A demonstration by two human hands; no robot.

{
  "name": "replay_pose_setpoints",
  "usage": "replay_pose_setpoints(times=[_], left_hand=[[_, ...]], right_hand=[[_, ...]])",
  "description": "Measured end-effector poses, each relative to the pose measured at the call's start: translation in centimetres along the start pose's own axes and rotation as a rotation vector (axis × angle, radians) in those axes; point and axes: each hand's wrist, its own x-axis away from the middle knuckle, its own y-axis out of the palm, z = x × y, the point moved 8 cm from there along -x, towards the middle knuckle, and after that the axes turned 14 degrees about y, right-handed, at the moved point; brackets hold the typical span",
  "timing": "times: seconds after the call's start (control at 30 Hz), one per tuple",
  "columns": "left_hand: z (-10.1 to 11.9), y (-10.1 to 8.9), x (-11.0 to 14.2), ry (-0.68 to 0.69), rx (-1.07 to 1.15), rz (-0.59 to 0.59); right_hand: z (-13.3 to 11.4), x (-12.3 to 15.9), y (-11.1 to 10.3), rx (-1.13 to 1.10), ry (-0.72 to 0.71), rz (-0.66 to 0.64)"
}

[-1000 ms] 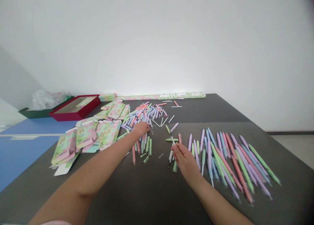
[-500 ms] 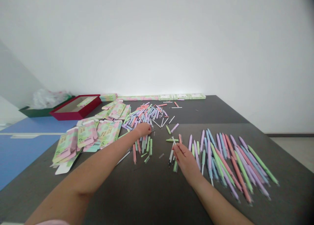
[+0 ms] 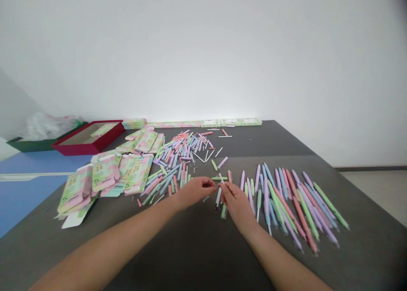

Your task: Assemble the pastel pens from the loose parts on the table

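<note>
Head view: your right fingers (image 3: 230,189) clamp a slim white rod (image 3: 221,177); whether your left fingers (image 3: 206,182), just beside them, grip anything, you cannot tell.
A loose pinch could drop the rod among the white tubes (image 3: 218,196) beneath; pens (image 3: 304,224) rightward and a parts pile (image 3: 183,144) beyond your left fingers hem your reach.

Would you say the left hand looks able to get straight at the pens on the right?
Probably not: the right hand, holding a white refill, sits between the left hand and the pens.

The pen refill (image 3: 221,178) was white and slim. It stuck out slanted from the right hand (image 3: 238,205), pointing forward and left.
</note>
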Motion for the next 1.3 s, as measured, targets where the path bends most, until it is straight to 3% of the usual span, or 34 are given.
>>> replay_pose_setpoints(times=[0.3, 0.57, 0.7, 0.9, 0.97, 1.03, 1.17, 1.3], left_hand=[[2.4, 0.1, 0.4, -0.040, -0.065, 0.044], [1.9, 0.0, 0.4, -0.051, -0.112, 0.175], [2.9, -0.9, 0.7, 0.084, -0.193, 0.346], [4.9, -0.7, 1.8, 0.287, -0.170, 0.434], [4.6, -1.1, 2.1, 0.273, -0.069, 0.488], [3.2, -1.6, 2.3, 0.170, 0.125, 0.555], [-0.6, -1.7, 2.8, -0.091, 0.738, 0.729], [-1.7, -0.9, 3.1, -0.151, 1.088, 0.780]], right_hand=[[0.0, -0.1, -0.1, 0.126, -0.032, 0.053], [0.2, 0.0, -0.1, 0.159, -0.018, 0.095], [0.4, -0.1, -0.2, 0.103, 0.000, 0.085], [1.0, -0.2, 0.4, -0.173, 0.099, -0.016], [0.6, 0.1, 0.5, -0.229, 0.104, -0.057], [-0.1, 0.3, 0.2, -0.196, 0.078, -0.055], [-1.2, 0.9, -0.3, 0.046, -0.017, -0.006], [-1.7, 1.2, 0.4, 0.206, -0.112, -0.033]])
